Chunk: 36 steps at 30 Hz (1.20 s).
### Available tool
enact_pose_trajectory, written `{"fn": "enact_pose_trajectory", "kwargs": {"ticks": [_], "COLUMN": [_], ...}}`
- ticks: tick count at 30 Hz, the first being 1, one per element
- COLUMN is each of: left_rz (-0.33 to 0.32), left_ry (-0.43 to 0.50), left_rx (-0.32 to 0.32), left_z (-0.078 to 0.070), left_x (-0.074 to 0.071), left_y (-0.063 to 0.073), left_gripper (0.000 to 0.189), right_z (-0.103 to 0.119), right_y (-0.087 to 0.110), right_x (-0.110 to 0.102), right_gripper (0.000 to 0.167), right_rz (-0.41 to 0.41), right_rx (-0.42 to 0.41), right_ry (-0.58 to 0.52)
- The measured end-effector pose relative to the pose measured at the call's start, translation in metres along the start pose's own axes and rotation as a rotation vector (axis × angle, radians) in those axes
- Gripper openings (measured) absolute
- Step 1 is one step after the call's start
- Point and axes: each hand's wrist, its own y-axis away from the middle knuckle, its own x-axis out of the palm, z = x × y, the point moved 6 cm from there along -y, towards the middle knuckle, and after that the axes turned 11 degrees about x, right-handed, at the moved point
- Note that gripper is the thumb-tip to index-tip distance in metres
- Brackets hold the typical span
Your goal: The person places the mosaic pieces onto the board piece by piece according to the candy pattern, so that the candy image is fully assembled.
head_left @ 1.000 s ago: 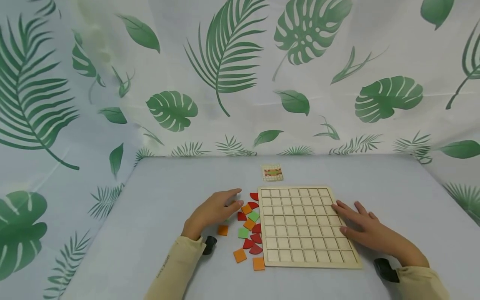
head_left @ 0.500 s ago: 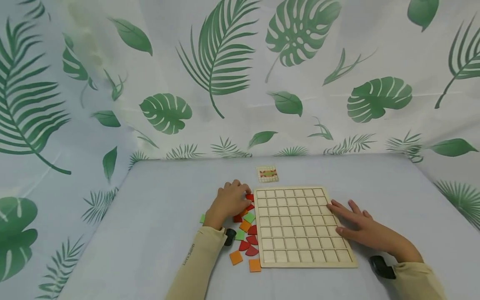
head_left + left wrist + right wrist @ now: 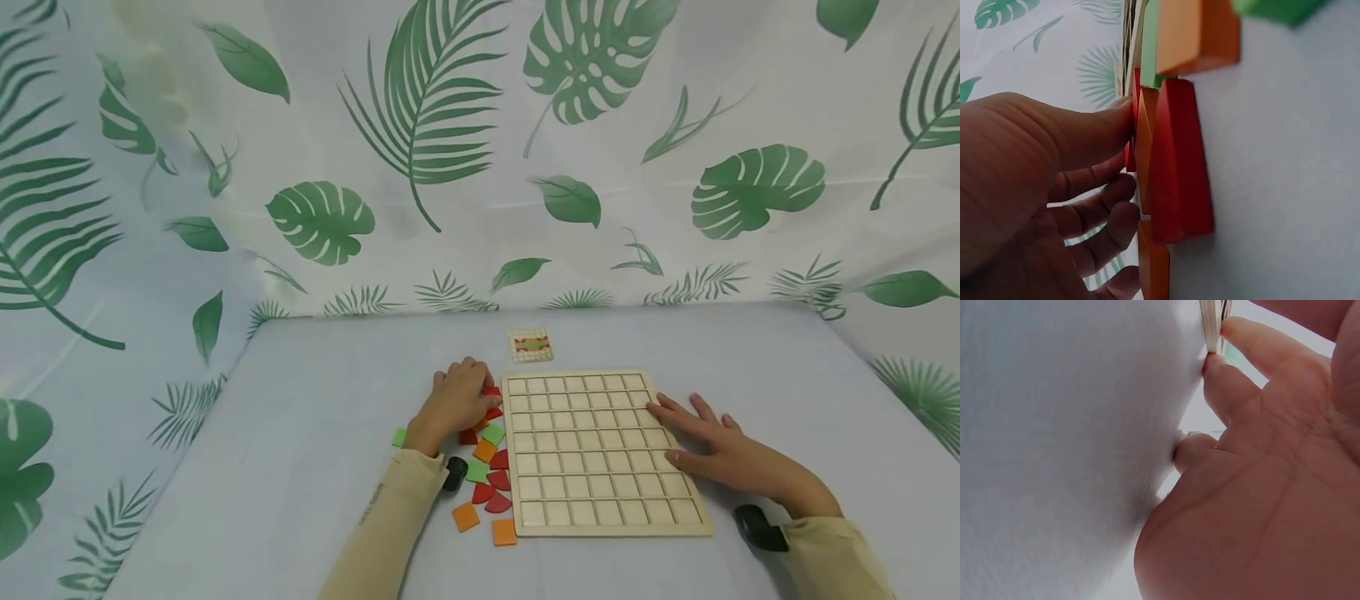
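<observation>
My left hand (image 3: pixel 453 398) is over the upper end of a loose pile of wooden pieces. In the left wrist view its thumb and curled fingers pinch a red piece (image 3: pixel 1129 150), mostly hidden behind an orange one (image 3: pixel 1146 131); a thicker red piece (image 3: pixel 1179 169) is nearer the camera. A square wooden grid board (image 3: pixel 596 454) lies to the right of the pile. My right hand (image 3: pixel 720 442) rests along the board's right edge, fingers extended, with fingertips on the rim. In the right wrist view, fingers of the right hand (image 3: pixel 1260 444) touch the board's side (image 3: pixel 1211 328).
Green squares (image 3: pixel 492 434), orange squares (image 3: pixel 466 517) and red rounded wedges (image 3: pixel 498 502) lie along the board's left side. Another green piece (image 3: pixel 399 437) is left of the left wrist. A small pattern card (image 3: pixel 530 344) lies behind the board. A leaf-printed cloth (image 3: pixel 570 200) hangs behind the table.
The left hand has moved right and away from the body onto the top red pieces, its fingers curling down. The right hand stays at the board's edge. The view has shifted slightly.
</observation>
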Motion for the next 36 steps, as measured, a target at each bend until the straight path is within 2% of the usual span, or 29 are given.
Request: {"fn": "enact_pose_trajectory", "kwargs": {"ticks": [5, 9, 16, 23, 27, 36], "left_rz": [0.037, 0.082, 0.055, 0.063, 0.008, -0.194], "left_ry": [-0.044, -0.009, 0.086, 0.146, 0.255, 0.558], "left_rx": [0.030, 0.014, 0.016, 0.029, 0.021, 0.048], "left_z": [0.000, 0.000, -0.003, -0.002, -0.001, -0.009], "left_x": [0.000, 0.004, -0.001, -0.003, -0.008, -0.023], "left_y": [0.003, 0.005, 0.000, -0.001, 0.002, 0.003], "left_gripper": [0.025, 0.029, 0.024, 0.017, 0.013, 0.009], "right_z": [0.002, -0.001, 0.001, 0.006, 0.005, 0.005], "right_y": [-0.001, 0.002, 0.002, 0.000, 0.000, 0.000], "right_x": [0.001, 0.005, -0.001, -0.001, 0.001, -0.001], "right_gripper": [0.075, 0.076, 0.075, 0.077, 0.077, 0.077], "right_rz": [-0.002, 0.018, 0.002, 0.014, 0.016, 0.001], "right_rx": [0.005, 0.013, 0.013, 0.016, 0.016, 0.018], "right_ry": [-0.017, -0.036, -0.002, -0.007, -0.012, -0.002]}}
